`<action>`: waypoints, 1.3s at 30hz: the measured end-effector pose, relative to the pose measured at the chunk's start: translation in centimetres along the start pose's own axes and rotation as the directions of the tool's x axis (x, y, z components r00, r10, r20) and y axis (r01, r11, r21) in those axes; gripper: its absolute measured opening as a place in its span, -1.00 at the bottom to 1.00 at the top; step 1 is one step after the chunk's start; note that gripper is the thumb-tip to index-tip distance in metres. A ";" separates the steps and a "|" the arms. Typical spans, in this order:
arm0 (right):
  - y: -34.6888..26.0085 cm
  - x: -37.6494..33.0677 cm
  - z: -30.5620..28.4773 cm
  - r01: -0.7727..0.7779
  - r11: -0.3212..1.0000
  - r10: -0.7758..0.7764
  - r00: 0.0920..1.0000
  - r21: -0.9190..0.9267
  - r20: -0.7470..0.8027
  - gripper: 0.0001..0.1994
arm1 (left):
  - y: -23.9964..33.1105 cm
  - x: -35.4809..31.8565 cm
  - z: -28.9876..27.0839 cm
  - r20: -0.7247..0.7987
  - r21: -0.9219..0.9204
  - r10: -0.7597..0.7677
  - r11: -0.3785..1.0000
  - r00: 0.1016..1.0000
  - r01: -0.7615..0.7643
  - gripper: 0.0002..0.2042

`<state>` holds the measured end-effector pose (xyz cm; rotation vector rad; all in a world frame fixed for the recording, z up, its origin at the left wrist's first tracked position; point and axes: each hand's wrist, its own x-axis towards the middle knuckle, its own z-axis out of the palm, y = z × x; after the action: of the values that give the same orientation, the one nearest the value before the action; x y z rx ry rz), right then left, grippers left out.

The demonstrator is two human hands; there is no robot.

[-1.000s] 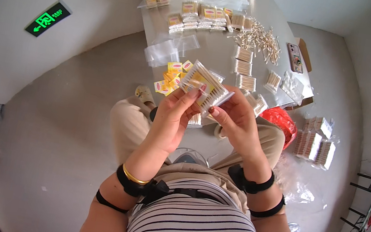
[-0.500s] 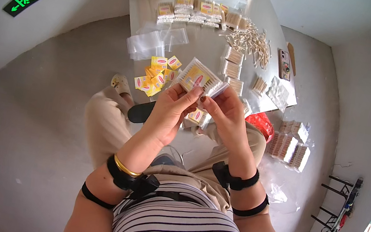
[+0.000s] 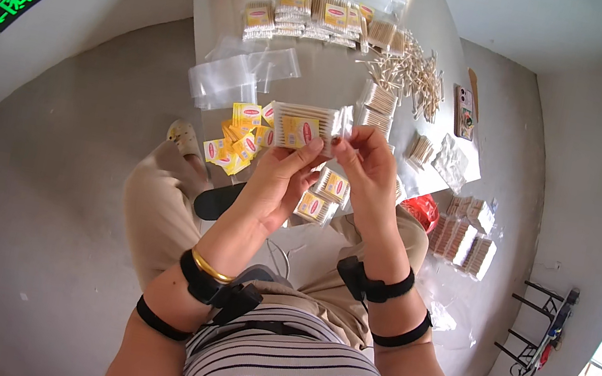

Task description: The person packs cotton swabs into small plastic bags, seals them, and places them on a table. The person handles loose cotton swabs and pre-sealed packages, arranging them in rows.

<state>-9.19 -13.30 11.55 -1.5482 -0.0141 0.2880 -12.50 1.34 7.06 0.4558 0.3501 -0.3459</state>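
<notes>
Between both hands I hold a clear bag of cotton swabs [image 3: 302,125] with a yellow label card inside, lying level above the table's near edge. My left hand [image 3: 289,174] grips its lower side, thumb on the front. The fingers of my right hand [image 3: 366,163] pinch the bag's right end, where clear plastic stands up. Below my hands, two more packed swab bags [image 3: 315,207] sit close to the table edge. Loose yellow label cards [image 3: 232,145] are heaped left of the held bag. Flat empty plastic bags [image 3: 225,80] lie behind those cards.
Finished swab packs [image 3: 293,5] are stacked along the back of the table [image 3: 216,8]. Right of them lie a loose swab pile [image 3: 417,79], swab bundles [image 3: 378,98] and a phone [image 3: 465,112]. More bundles [image 3: 457,240] stand on the floor beside a red bag [image 3: 421,209].
The held bag has turned from slanted to nearly level and shifted slightly left. My right fingers now pinch the plastic at its right end. The packs under my hands show more fully.
</notes>
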 end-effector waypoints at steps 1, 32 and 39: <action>0.4 0.8 -0.4 0.036 0.997 -0.039 0.999 -0.065 -0.037 -0.83 | -0.1 0.8 -0.6 -0.007 -0.036 -0.046 0.998 0.999 0.046 -0.66; 11.3 12.6 -6.1 -0.057 0.989 0.059 0.998 0.135 -0.009 -0.93 | 0.9 14.8 -3.9 0.129 0.808 0.294 0.523 0.947 -0.272 -0.91; 11.9 12.6 -6.7 -0.060 0.990 0.055 0.998 0.130 0.039 -0.94 | 1.1 15.5 -5.0 0.123 0.827 0.246 0.510 0.961 -0.237 -0.91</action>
<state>2.19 -17.50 -2.48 -1.4142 0.0215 0.3554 0.42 0.90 -2.89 1.4663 0.0932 -0.2124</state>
